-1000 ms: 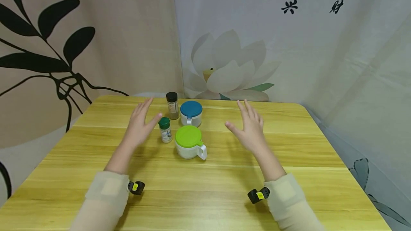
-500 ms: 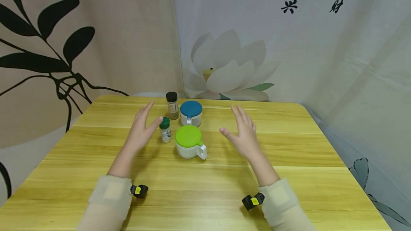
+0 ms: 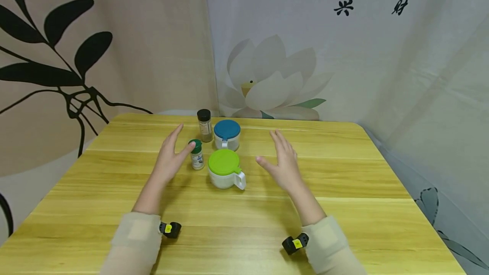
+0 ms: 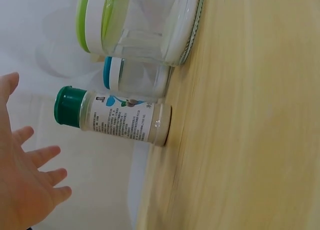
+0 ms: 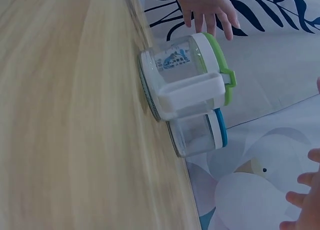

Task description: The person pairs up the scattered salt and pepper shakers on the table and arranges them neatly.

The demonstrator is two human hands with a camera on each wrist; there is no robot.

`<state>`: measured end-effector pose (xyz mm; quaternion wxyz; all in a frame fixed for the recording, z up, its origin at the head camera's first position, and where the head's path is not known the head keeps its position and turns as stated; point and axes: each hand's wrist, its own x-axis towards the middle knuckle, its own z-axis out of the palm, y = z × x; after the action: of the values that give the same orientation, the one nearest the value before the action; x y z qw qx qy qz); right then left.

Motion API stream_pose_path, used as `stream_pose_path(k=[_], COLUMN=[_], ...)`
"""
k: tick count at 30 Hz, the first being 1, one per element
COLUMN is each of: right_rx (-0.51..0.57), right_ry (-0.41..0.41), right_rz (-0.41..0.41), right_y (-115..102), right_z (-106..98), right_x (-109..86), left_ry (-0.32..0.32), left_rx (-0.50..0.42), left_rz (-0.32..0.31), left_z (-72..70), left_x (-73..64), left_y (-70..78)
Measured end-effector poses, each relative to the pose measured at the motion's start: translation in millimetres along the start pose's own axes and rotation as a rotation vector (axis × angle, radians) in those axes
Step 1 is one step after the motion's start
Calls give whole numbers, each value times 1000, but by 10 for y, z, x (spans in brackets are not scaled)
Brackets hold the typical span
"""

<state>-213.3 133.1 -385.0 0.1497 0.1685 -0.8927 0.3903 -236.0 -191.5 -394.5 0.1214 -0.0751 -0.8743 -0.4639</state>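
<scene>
My left hand (image 3: pixel 168 162) is raised over the table, fingers straight and thumb spread. In the head view its thumb tip overlaps the green cap of a small spice shaker (image 3: pixel 197 161); the left wrist view shows a gap between the hand (image 4: pixel 25 182) and that shaker (image 4: pixel 122 117). To the right of the containers hovers my right hand (image 3: pixel 285 166), fingers extended and holding nothing. Between the hands stands a clear seasoning jar with a lime-green lid (image 3: pixel 224 162) and white handle. Behind it is a similar jar with a blue lid (image 3: pixel 227 129). A black-capped spice shaker (image 3: pixel 205 130) stands beside that one.
All the containers stand upright, close together on a wooden table (image 3: pixel 344 232), left of its middle. The table's far edge lies just behind them. A printed curtain (image 3: pixel 382 67) hangs beyond it. Each wrist carries a small black camera (image 3: pixel 170 229).
Both hands have drawn slightly back toward the person. The right hand has also moved left, nearer the jars, and the left a little to the right. The containers have stayed put.
</scene>
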Motion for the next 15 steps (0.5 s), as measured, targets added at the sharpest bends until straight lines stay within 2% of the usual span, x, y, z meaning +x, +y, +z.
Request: stream_pose_path(k=[8, 15], right_rx=[52, 76], right_ry=[-25, -25], right_rz=[53, 59], right_y=[-36, -59], right_z=[104, 194], right_x=[-21, -31], left_ry=[17, 20], left_rx=[-27, -65], left_rz=[1, -22], left_z=[30, 65], left_x=[2, -13], left_y=[6, -6])
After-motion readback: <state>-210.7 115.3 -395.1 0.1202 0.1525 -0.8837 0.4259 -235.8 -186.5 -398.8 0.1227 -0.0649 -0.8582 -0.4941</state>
